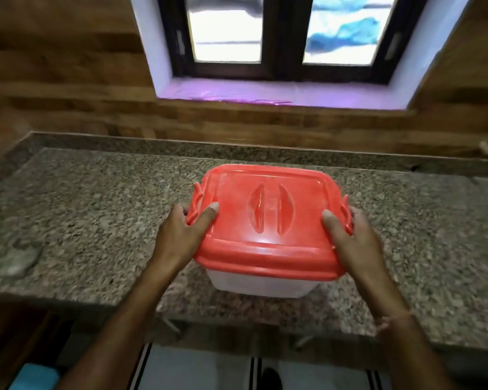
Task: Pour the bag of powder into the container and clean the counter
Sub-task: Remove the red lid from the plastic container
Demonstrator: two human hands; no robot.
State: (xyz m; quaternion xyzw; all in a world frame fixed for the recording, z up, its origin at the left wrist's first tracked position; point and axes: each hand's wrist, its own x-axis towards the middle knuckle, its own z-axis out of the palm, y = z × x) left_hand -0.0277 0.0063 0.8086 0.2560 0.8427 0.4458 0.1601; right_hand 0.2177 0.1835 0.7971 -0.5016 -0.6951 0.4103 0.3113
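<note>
L hand [181, 235], R hand [350, 237] round container [265, 220]

1. The container [261, 282] is standing upright on the counter [96, 220], near its front edge. Its squarish body is showing translucent white, and its contents cannot be made out.
2. The red lid [265, 215] is sitting flat on top, closing the container, with two curved raised ridges at its middle.
3. The left hand [181, 235] and right hand [350, 237] are gripping the container's sides over its red side latches [196, 204], thumbs resting on the lid.
4. The counter, speckled brown-grey granite, is carrying a pale grey smudge [16, 258] well apart to the left.
</note>
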